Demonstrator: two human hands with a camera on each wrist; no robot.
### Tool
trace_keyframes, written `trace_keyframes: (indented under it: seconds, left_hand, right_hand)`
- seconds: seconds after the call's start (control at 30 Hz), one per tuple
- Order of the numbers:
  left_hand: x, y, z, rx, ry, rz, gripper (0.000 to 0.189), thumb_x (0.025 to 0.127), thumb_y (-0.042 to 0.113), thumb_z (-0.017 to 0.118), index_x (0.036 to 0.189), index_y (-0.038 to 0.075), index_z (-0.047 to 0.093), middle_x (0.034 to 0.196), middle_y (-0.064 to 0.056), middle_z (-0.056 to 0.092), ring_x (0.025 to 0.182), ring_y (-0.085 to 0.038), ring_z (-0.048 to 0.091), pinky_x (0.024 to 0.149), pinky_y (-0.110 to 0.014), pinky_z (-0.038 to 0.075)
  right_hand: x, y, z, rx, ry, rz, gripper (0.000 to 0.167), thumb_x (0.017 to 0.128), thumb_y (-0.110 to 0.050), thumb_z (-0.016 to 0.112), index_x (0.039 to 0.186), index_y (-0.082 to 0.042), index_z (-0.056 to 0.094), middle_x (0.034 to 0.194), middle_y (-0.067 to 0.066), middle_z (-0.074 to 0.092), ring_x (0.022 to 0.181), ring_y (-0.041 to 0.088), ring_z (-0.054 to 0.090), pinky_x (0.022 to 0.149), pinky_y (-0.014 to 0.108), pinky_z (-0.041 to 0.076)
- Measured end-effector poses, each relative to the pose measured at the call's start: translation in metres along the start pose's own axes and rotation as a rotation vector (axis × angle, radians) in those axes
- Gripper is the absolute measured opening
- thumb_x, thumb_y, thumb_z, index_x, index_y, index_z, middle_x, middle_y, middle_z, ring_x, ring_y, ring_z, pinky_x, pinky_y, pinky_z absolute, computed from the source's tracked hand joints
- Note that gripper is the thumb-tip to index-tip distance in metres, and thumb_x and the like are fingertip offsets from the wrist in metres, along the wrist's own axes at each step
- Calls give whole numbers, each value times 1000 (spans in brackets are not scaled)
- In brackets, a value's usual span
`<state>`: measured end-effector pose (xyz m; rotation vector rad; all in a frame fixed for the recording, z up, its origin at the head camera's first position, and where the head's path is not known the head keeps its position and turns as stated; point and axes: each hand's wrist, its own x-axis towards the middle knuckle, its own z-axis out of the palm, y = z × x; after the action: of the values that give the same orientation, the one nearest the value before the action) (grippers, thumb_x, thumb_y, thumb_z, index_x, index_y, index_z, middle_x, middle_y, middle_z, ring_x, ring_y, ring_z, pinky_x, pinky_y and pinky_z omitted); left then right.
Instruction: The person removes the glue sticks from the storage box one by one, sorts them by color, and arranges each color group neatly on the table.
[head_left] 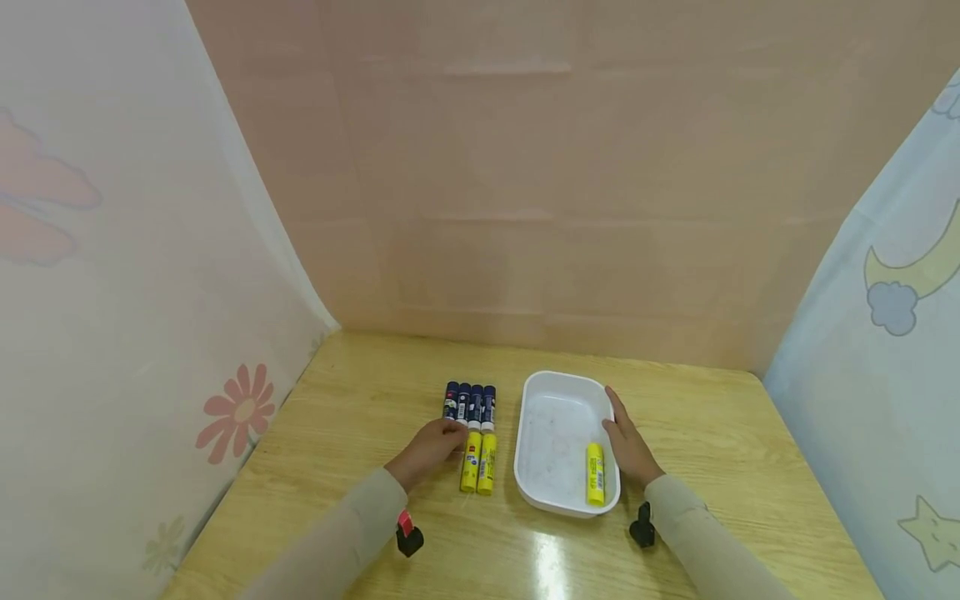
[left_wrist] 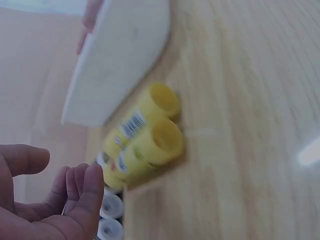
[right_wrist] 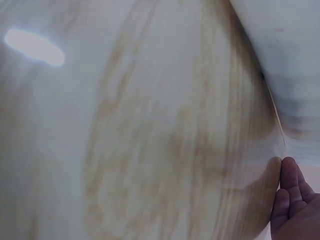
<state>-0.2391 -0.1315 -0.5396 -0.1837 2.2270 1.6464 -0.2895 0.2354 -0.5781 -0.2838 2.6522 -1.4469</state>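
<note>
Two yellow glue sticks [head_left: 478, 467] lie side by side on the table, in line with a row of several dark blue glue sticks [head_left: 470, 404] behind them. My left hand [head_left: 431, 450] is just left of where the two rows meet. Its fingers bend loosely and the thumb stands apart from them, with nothing seen pinched between. At the right side of a white plastic tray [head_left: 555, 433], my right hand [head_left: 632, 446] holds the rim, thumb on the edge and fingers along the outer wall. Inside the tray lies one yellow glue stick [head_left: 595, 475], near its front right corner.
The wooden table [head_left: 712, 433] has a brown paper-like sheet [head_left: 525, 208] hanging behind it. Patterned cloths [head_left: 150, 292] enclose both sides. Black wrist devices [head_left: 409, 542] sit below both sleeves.
</note>
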Motion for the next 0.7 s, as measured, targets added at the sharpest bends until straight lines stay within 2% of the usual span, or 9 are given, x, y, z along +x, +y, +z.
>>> trace_keyframes:
  seconds: [0.23, 0.5, 0.6, 0.7]
  left_hand:
    - [-6, 31, 10, -67, -72, 55, 39, 100, 26, 56, 127, -2, 55, 119, -16, 59, 108, -30, 59, 94, -43, 51]
    - [-14, 64, 31, -20, -133, 84, 41, 98, 29, 58, 130, 3, 56, 115, -12, 62, 107, -30, 61, 95, -44, 50]
    - [-14, 69, 42, -61, -180, 108, 42, 98, 27, 59, 130, 1, 56, 119, -11, 62, 107, -27, 61, 94, -40, 51]
    - [-15, 74, 54, -138, -248, 102, 41, 98, 24, 59, 131, 0, 55, 122, -10, 61, 110, -24, 62, 95, -37, 51]
  right_hand:
    - [0, 0, 0, 3, -4, 5, 59, 108, -19, 26, 157, -28, -5, 162, 12, 0, 145, 41, 6, 112, 63, 10]
    - [-2, 0, 0, 18, -3, 11, 60, 107, -17, 27, 157, -26, -5, 162, 13, -1, 145, 41, 5, 113, 63, 9]
    - [-1, 2, 1, 27, 0, 19, 60, 107, -18, 27, 156, -30, -5, 163, 12, 0, 146, 40, 6, 113, 62, 9]
    - [1, 4, 1, 24, 4, 17, 60, 107, -19, 27, 156, -31, -5, 163, 11, 0, 146, 39, 6, 113, 62, 9]
